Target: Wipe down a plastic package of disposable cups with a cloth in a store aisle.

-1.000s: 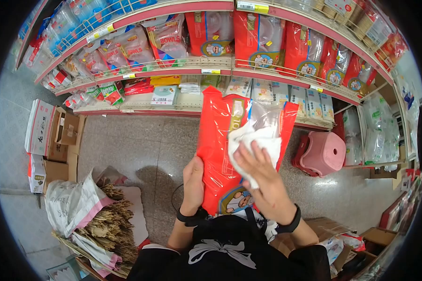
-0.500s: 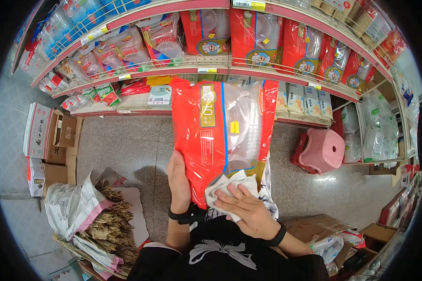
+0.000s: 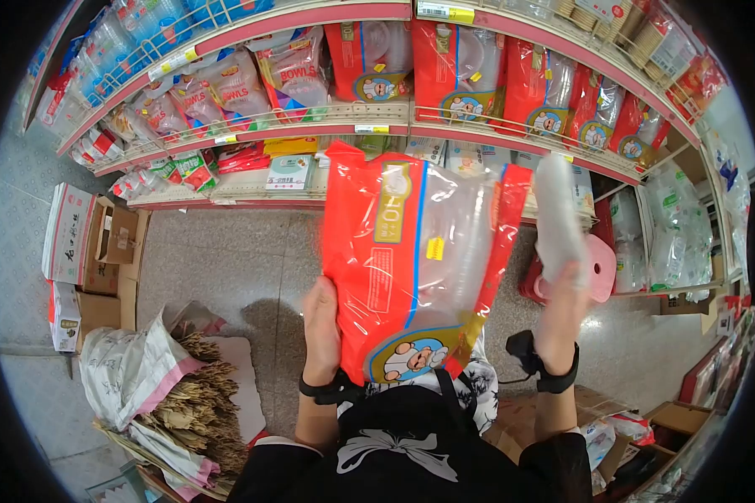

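Note:
In front of my body is a red pack of clear plastic tableware [image 3: 373, 251], tilted slightly, with a blue-edged see-through window, a yellow sticker and a cartoon chef at the bottom. My left hand [image 3: 320, 331] grips its left edge; the fingers behind it are hidden. Off to the right of the pack, my right hand [image 3: 562, 323] is raised and smeared by motion. A white cloth [image 3: 559, 218] sticks up from that hand, apart from the pack.
Shelves ahead carry similar red packs [image 3: 457, 71] and bags of bowls [image 3: 294, 75]. A pink stool [image 3: 597, 268] stands on the floor at right. Cardboard boxes [image 3: 101, 268] are at left, with a sack of dried stalks [image 3: 134, 373] nearer me. More cartons lie behind my right arm.
My right hand has lifted the cloth off the pack's lower part and swung it up to the right, uncovering the chef picture. The pack has shifted slightly right and tilted in my left hand.

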The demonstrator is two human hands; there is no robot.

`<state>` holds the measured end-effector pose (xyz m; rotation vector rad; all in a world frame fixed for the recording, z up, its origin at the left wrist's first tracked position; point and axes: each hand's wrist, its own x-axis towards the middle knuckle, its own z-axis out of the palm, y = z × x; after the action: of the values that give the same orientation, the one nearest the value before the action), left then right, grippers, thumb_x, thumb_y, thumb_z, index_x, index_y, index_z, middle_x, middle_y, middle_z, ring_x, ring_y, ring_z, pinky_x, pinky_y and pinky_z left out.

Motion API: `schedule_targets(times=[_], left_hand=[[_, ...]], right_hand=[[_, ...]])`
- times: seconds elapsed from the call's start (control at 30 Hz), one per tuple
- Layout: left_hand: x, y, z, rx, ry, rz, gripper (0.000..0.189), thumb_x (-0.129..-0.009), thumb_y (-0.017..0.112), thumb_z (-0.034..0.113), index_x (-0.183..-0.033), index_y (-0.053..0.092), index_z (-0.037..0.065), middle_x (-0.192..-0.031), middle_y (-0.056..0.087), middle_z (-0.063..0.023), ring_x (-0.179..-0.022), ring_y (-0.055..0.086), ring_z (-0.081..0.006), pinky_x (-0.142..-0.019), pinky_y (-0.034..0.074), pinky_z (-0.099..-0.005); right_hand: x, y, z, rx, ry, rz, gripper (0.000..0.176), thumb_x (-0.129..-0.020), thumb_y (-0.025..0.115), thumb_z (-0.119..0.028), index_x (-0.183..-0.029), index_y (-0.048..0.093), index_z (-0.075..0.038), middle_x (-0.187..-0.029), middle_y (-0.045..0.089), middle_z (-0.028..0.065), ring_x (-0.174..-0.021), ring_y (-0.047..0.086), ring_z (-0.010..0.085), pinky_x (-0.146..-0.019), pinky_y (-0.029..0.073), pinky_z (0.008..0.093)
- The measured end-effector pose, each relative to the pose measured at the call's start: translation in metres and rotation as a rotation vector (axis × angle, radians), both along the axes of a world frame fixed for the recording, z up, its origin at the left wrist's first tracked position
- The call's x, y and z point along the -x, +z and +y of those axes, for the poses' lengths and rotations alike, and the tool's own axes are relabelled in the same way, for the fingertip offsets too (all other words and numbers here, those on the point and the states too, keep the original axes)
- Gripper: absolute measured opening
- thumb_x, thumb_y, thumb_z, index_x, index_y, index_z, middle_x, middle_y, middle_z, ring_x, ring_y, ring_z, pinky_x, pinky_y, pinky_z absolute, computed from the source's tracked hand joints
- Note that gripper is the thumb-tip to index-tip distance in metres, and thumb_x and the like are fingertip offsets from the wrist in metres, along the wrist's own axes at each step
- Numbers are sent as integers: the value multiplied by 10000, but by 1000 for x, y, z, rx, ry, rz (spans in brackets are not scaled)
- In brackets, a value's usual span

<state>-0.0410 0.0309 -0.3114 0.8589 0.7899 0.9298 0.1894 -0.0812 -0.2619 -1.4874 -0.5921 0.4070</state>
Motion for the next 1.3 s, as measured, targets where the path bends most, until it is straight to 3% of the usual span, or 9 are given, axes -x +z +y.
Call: schedule_targets(times=[0.07, 0.1, 0.4, 0.63, 0.83, 0.9, 1.03, 1.1, 1.3], left_hand=[[0, 2, -3, 13, -44, 2, 433, -1003, 344, 343, -1136, 516, -31, -1094, 603, -107, -913, 595, -120, -782, 489, -262], [0, 2, -6, 0, -42, -10, 435, -1002, 348, 343, -1150, 511, -32, -1108, 599, -112, -927, 594, -126, -797, 486, -265], [0, 3, 1, 38, 32, -72, 479, -996, 349, 369, -1206, 479, -41, -1129, 596, -131, -951, 607, -159, -829, 491, -288], [-4, 1, 9, 58, 81, -82, 491, -994, 343, 392, -1206, 472, -31, -1104, 603, -128, -948, 616, -166, -801, 505, -284], [6, 2, 14, -60, 167, -15, 481, -992, 353, 395, -1190, 481, -24, -1089, 603, -121, -916, 618, -157, -775, 507, -286], [12, -2, 14, -103, 168, 23, 475, -993, 354, 390, -1187, 483, -24, -1087, 604, -119, -910, 617, -153, -770, 508, -285], [17, -7, 11, -54, 130, 48, 485, -989, 346, 412, -1208, 461, -5, -1112, 580, -128, -928, 608, -167, -786, 506, -299], [16, -6, 8, -53, 110, 48, 484, -991, 343, 409, -1207, 464, -7, -1111, 581, -129, -923, 609, -165, -781, 506, -294], [8, -11, -6, 27, -16, -17, 442, -1000, 351, 342, -1185, 486, -36, -1126, 597, -122, -946, 608, -148, -816, 498, -285]], right_hand=[[3, 12, 18, 279, 547, -723, 647, -973, 284, -475, -1421, 273, -9, -1515, 169, 164, -1416, 53, 319, -1124, 72, 427], [15, 9, 23, 308, 535, -684, 618, -975, 262, -468, -1419, 303, -42, -1510, 185, 162, -1411, 43, 357, -1120, 81, 458], [47, -14, -9, 259, 773, -521, 599, -795, 544, -27, -1369, 441, -165, -1481, 301, 80, -1388, 150, 387, -1119, 127, 506], [54, -22, -26, 271, 948, -730, 456, -859, 522, -132, -1311, 513, -186, -1435, 393, -10, -1384, 230, 303, -1115, 138, 511], [62, -53, -41, 214, 1185, -306, 319, -950, 456, -227, -1238, 564, -143, -1337, 510, 26, -1238, 452, 223, -1069, 274, 419], [54, -66, -58, 278, 950, 413, 281, -975, 443, -240, -1145, 596, -77, -1173, 601, 79, -1073, 532, 124, -955, 377, 304], [26, -64, -39, -129, -143, 388, 261, -983, 449, -251, -1017, 578, -27, -997, 613, 48, -923, 550, 93, -794, 421, 257], [17, -27, -15, -317, -370, 280, 334, -990, 429, -269, -1108, 550, 19, -1107, 594, 88, -1017, 547, 141, -865, 419, 282], [12, -8, 22, 191, 50, -276, 427, -959, 362, -176, -1331, 399, 32, -1346, 447, 149, -1243, 416, 211, -1023, 324, 333]])
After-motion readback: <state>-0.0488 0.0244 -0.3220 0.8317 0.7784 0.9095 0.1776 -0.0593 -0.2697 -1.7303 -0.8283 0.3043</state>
